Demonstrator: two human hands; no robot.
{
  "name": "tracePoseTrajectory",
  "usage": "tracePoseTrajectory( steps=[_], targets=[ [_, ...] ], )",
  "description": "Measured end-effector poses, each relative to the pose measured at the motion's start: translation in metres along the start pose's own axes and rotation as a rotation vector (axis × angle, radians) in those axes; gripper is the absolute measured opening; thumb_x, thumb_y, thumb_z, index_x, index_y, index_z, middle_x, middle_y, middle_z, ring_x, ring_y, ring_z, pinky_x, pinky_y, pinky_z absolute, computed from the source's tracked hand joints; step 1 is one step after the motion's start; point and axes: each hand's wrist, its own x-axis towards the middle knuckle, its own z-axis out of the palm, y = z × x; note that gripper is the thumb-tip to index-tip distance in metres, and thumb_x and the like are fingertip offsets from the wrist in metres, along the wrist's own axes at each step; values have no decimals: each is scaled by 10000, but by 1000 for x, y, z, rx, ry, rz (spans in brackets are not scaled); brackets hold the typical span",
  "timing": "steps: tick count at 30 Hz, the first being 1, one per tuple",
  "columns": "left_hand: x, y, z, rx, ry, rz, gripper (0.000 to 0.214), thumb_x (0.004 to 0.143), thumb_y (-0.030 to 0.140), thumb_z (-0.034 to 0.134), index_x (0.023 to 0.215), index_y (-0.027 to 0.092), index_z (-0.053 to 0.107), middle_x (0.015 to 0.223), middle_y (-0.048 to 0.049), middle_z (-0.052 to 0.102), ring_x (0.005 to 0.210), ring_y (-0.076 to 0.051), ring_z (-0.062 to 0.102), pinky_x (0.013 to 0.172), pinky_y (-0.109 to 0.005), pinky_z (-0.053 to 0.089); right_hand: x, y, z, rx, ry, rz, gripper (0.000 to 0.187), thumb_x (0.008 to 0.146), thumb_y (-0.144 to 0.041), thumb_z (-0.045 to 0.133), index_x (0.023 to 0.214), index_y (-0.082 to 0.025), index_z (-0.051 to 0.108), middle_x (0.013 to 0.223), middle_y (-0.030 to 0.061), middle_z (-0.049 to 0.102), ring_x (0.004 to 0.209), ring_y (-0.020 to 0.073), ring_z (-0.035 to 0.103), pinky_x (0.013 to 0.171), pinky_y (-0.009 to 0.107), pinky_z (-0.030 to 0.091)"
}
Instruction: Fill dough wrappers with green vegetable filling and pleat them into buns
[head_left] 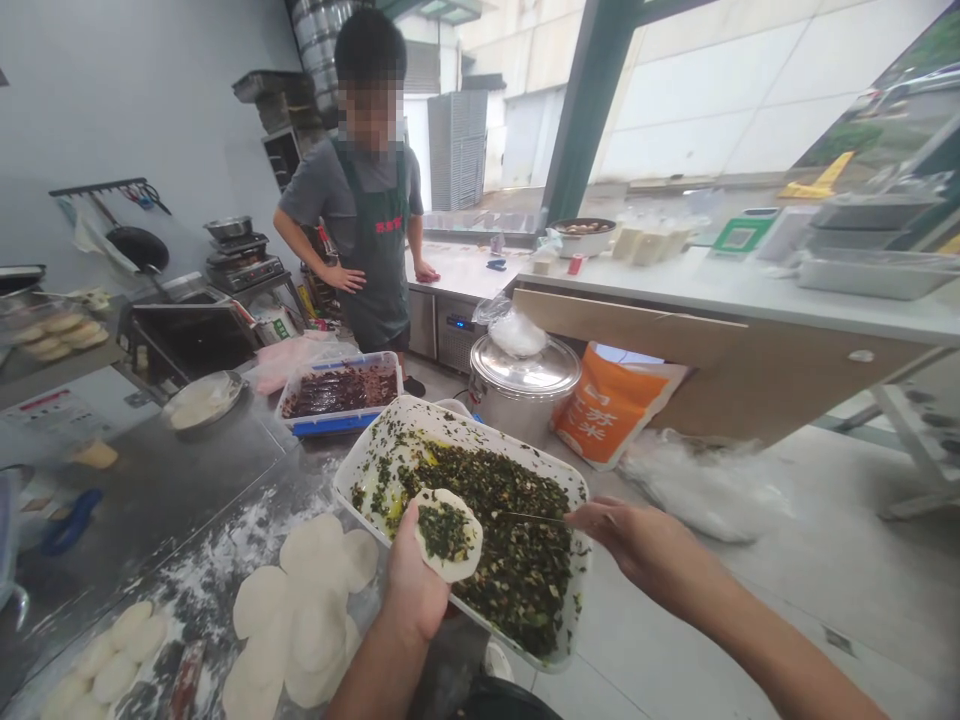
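My left hand (417,585) cups a round dough wrapper (469,565) from below, its fingers around the edge, with chopped green filling (442,530) in its middle. At the right, my right hand (611,530) is closed on the handle end of a thin metal utensil (529,517). The utensil's far end reaches into the greens, and its tip shape cannot be made out. Under both hands stands a white tub (360,468) of dark green chopped filling. Several flat dough wrappers (289,620) overlap on the floured steel worktop left of my left hand.
Round dough pieces (116,672) and a rolling pin (186,680) lie at the lower left. A tub of dark red paste (341,390) sits beyond the white tub. Past the worktop are a lidded steel pot (525,375), an orange bag (607,410) and a person in a dark apron (375,230).
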Motion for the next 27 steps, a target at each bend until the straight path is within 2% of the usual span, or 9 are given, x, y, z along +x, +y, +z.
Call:
tracePoseTrajectory(
  steps=[2,4,8,11,13,16,19,23,27],
  targets=[
    [-2,2,-1,40,-41,-53,368,722,359,502,969,91,552,900,-124,621,864,-227,563,768,-381,433,2,10,-1,-288,42,-51,314,665,-20,360,712,-218,599,777,44,549,746,174,504,541,252,352],
    [-6,1,1,75,-98,-108,395,719,368,506,978,73,551,886,-136,625,863,-236,564,774,-390,430,8,11,1,-426,10,-135,321,596,31,371,622,-202,590,748,49,535,769,183,488,566,264,343],
    [-15,-4,6,100,-126,-192,414,722,372,502,1018,85,536,919,-142,619,881,-249,560,798,-410,416,21,-7,6,-405,55,-242,185,717,-105,436,587,-185,541,793,30,535,766,162,484,666,287,352],
    [-19,-6,8,96,-112,-158,392,720,323,515,1052,114,518,948,-123,616,896,-241,556,816,-405,408,28,-22,9,-299,57,-179,227,784,-306,430,607,-185,505,763,10,527,680,126,494,594,242,372],
    [-21,-4,8,96,-109,-137,381,724,301,514,1060,121,513,952,-114,617,904,-234,553,825,-401,405,29,-24,13,-297,66,-148,216,772,-361,445,663,-190,518,793,16,527,693,130,501,581,236,382],
    [-21,3,7,90,-82,-91,350,736,307,501,1029,117,531,929,-104,627,900,-225,554,827,-401,408,27,-15,19,-426,60,-134,133,710,-311,531,764,-193,563,846,48,535,797,177,500,649,272,391],
    [-20,11,5,77,-53,-24,331,742,319,490,997,116,549,902,-100,635,872,-226,565,810,-415,419,24,-2,22,-572,-23,-95,63,672,-220,553,696,-183,598,795,69,558,805,211,503,637,298,392],
    [-15,14,1,48,-41,-14,335,754,311,466,1023,126,540,904,-105,632,851,-234,574,785,-433,430,29,3,17,-644,-74,-100,161,699,-103,469,640,-162,606,768,88,589,783,215,529,610,297,403],
    [-11,12,-2,34,-11,-2,342,757,303,461,1041,126,531,923,-111,626,859,-244,571,773,-438,437,44,-3,9,-630,-113,-94,221,720,-67,410,696,-147,614,756,105,619,721,215,571,577,297,418]
  ],
)
